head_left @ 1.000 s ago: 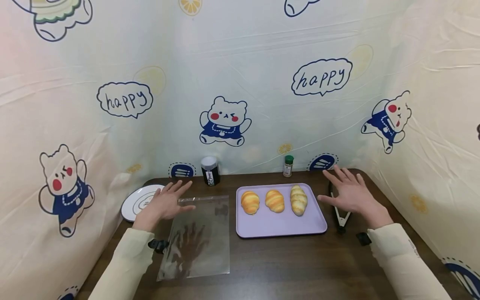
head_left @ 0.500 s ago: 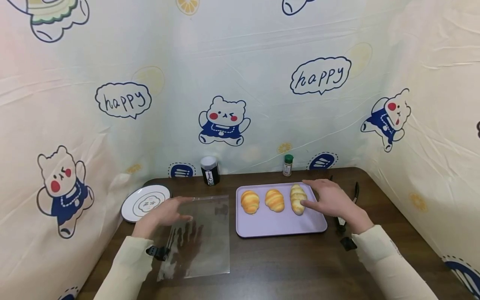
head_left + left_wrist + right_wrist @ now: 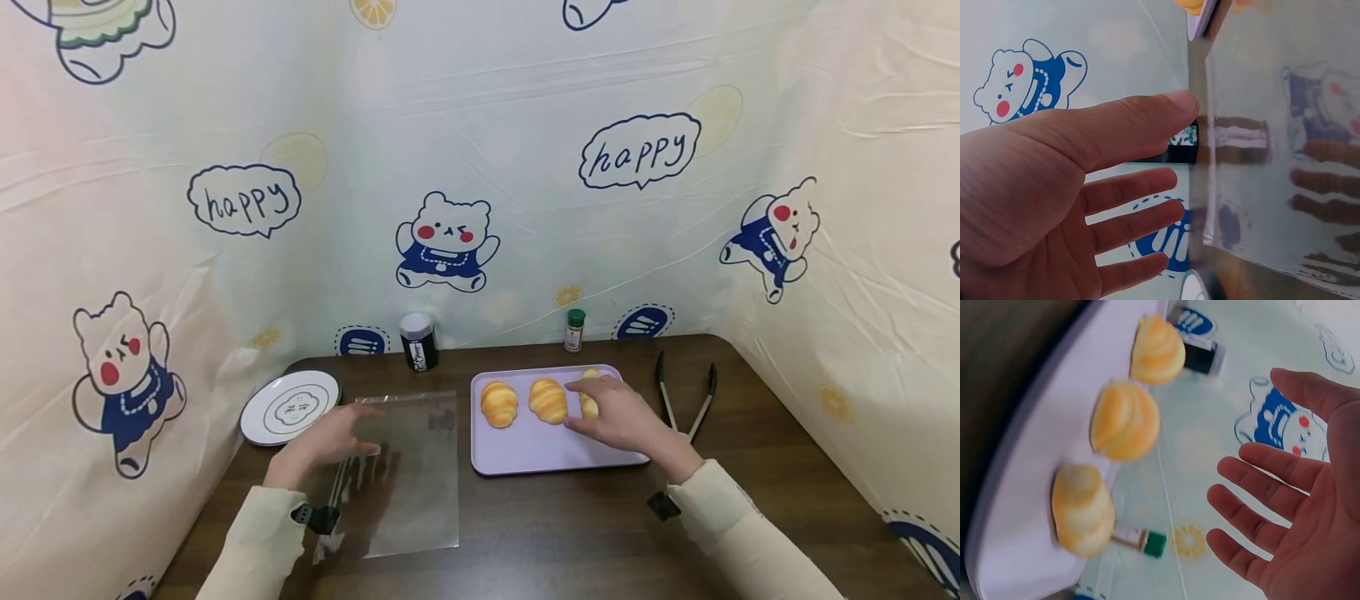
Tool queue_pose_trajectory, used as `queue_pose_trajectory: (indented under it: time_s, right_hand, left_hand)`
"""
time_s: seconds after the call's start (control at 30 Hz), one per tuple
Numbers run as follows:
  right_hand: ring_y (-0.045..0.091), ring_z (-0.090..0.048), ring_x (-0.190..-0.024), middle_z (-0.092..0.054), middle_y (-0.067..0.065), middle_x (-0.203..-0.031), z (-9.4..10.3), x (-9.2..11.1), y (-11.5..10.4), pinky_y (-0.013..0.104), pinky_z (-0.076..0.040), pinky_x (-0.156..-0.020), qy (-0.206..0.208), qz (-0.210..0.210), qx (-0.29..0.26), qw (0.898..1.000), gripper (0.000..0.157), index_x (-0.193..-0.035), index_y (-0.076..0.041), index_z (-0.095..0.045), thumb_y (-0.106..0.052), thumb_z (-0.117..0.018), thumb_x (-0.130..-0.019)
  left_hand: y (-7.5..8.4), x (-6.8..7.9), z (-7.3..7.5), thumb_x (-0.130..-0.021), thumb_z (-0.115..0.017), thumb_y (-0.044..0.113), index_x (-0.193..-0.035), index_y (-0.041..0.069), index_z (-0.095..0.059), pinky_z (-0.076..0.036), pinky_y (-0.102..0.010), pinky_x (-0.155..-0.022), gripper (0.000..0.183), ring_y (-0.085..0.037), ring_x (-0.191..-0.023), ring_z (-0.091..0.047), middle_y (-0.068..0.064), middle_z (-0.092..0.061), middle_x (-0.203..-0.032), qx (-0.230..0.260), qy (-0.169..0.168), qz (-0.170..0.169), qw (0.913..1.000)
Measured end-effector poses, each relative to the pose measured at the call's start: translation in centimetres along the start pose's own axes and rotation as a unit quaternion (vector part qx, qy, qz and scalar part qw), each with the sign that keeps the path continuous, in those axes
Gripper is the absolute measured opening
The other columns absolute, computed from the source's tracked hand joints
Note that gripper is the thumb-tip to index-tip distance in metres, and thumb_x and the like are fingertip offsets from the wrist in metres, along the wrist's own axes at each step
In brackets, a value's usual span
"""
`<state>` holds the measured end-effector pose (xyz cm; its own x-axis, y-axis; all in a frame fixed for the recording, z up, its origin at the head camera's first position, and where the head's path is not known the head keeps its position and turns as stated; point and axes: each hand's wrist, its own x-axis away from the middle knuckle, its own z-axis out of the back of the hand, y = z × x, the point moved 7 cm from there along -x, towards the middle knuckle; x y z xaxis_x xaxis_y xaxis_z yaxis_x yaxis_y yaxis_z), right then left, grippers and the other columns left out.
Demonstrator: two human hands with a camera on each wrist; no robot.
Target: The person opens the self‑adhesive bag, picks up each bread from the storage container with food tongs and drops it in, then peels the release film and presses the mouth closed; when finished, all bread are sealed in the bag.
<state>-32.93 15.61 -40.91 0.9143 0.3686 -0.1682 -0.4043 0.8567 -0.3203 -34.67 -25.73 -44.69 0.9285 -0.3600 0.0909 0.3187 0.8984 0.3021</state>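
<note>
A lilac tray (image 3: 525, 457) holds three bread rolls: two orange-striped ones, a left roll (image 3: 498, 405) and a middle roll (image 3: 548, 401), and a paler, longer roll (image 3: 1083, 509) on the right. My right hand (image 3: 626, 419) hovers over the tray's right side, partly covering the pale roll in the head view; its fingers are spread and hold nothing. A clear plastic bag (image 3: 420, 475) lies flat on the table to the left of the tray. Above its upper left part is my left hand (image 3: 326, 442), fingers relaxed and apart from the bag, with its reflection on the film.
A white plate (image 3: 262, 417) sits at the table's left edge. Along the back stand a dark jar with a grey lid (image 3: 419, 342) and a green-capped spice bottle (image 3: 574, 331). Tongs (image 3: 705, 408) lie right of the tray. A patterned cloth (image 3: 337, 100) surrounds the table.
My right hand has moved left from above the tongs to over the tray's right side, uncovering the tongs. My left hand has lowered slightly over the bag, uncovering more of the plate.
</note>
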Motion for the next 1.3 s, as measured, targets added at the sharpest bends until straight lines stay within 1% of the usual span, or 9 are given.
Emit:
queue_pose_trajectory:
  time_s: [0.07,0.27,0.4,0.57,0.77,0.83,1.03,1.13,1.3]
  right_hand:
    - [0.03,-0.062,-0.119,-0.067,0.01,-0.13,-0.6,-0.1,-0.6,0.053,-0.05,-0.1,0.0,0.002,-0.001,1.0,0.056,-0.132,-0.015,-0.064,-0.046,-0.074,-0.085]
    - [0.029,-0.06,-0.123,-0.067,0.007,-0.131,-2.5,-0.5,-2.6,0.05,-0.048,-0.105,-0.008,0.009,-0.021,1.0,0.055,-0.13,-0.016,-0.066,-0.046,-0.075,-0.085]
    - [0.026,-0.061,-0.119,-0.069,0.005,-0.127,-3.5,-0.8,-4.2,0.048,-0.049,-0.102,-0.01,0.034,-0.038,0.999,0.054,-0.128,-0.015,-0.067,-0.044,-0.076,-0.084]
    - [0.025,-0.061,-0.12,-0.069,0.005,-0.127,-4.7,-1.0,-6.0,0.049,-0.048,-0.102,-0.022,0.065,-0.046,0.997,0.054,-0.128,-0.014,-0.066,-0.044,-0.075,-0.085]
    - [0.022,-0.062,-0.116,-0.069,0.002,-0.126,-6.3,-1.6,-7.9,0.044,-0.05,-0.1,-0.034,0.098,-0.036,0.994,0.054,-0.128,-0.014,-0.067,-0.047,-0.073,-0.086]
    - [0.021,-0.062,-0.116,-0.069,0.001,-0.127,-6.7,-1.8,-8.5,0.043,-0.05,-0.1,-0.034,0.109,-0.029,0.993,0.054,-0.129,-0.014,-0.067,-0.047,-0.072,-0.087]
    - [0.023,-0.062,-0.116,-0.07,0.0,-0.125,-7.8,-2.4,-10.3,0.044,-0.05,-0.099,-0.02,0.134,0.0,0.991,0.052,-0.126,-0.016,-0.068,-0.048,-0.073,-0.085]
    - [0.024,-0.062,-0.115,-0.071,-0.001,-0.122,-8.4,-2.6,-11.1,0.044,-0.05,-0.095,-0.014,0.142,0.005,0.99,0.05,-0.124,-0.016,-0.069,-0.047,-0.073,-0.085]
    - [0.022,-0.063,-0.109,-0.072,-0.001,-0.119,-9.4,-2.9,-12.4,0.038,-0.051,-0.091,-0.005,0.162,0.024,0.987,0.05,-0.122,-0.015,-0.07,-0.047,-0.074,-0.084]
  left_hand:
    - [-0.1,0.1,-0.2,-0.08,-0.083,0.025,-0.132,0.004,-0.062,-0.047,-0.054,-0.103,0.059,-0.038,-0.125,-0.059,-0.016,-0.064,-0.134,0.002,0.001,0.0,1.0]
    - [-0.2,0.5,-0.9,-0.08,-0.083,0.023,-0.131,0.001,-0.062,-0.047,-0.054,-0.102,0.06,-0.039,-0.125,-0.058,-0.018,-0.064,-0.133,0.016,0.004,-0.013,0.9998]
    - [-0.1,0.8,-1.2,-0.078,-0.084,0.023,-0.13,-0.001,-0.062,-0.047,-0.055,-0.102,0.061,-0.042,-0.124,-0.058,-0.021,-0.064,-0.132,0.021,0.013,-0.028,0.9993]
    - [-0.1,1.0,-1.6,-0.076,-0.085,0.023,-0.127,0.001,-0.064,-0.048,-0.054,-0.102,0.06,-0.039,-0.121,-0.06,-0.018,-0.066,-0.128,0.007,0.025,-0.036,0.999]
    - [-0.3,1.2,-2.0,-0.077,-0.085,0.023,-0.127,0.003,-0.065,-0.046,-0.054,-0.103,0.058,-0.039,-0.123,-0.059,-0.016,-0.065,-0.13,0.005,0.023,-0.025,0.9994]
    - [-0.3,1.3,-1.9,-0.076,-0.085,0.023,-0.126,0.003,-0.065,-0.046,-0.055,-0.102,0.057,-0.04,-0.122,-0.059,-0.017,-0.065,-0.129,-0.002,0.026,-0.029,0.9992]
    - [-0.6,1.4,-1.9,-0.075,-0.086,0.022,-0.125,0.002,-0.066,-0.046,-0.055,-0.102,0.058,-0.041,-0.122,-0.058,-0.019,-0.065,-0.128,-0.017,0.032,-0.035,0.9987]
    - [-0.8,1.4,-2.0,-0.075,-0.086,0.021,-0.126,0.001,-0.065,-0.046,-0.056,-0.102,0.059,-0.042,-0.122,-0.058,-0.02,-0.064,-0.128,-0.018,0.028,-0.03,0.999]
    - [-1.3,1.3,-2.1,-0.074,-0.087,0.021,-0.125,0.001,-0.065,-0.046,-0.056,-0.102,0.06,-0.042,-0.122,-0.058,-0.021,-0.064,-0.127,-0.015,0.021,-0.016,0.9995]
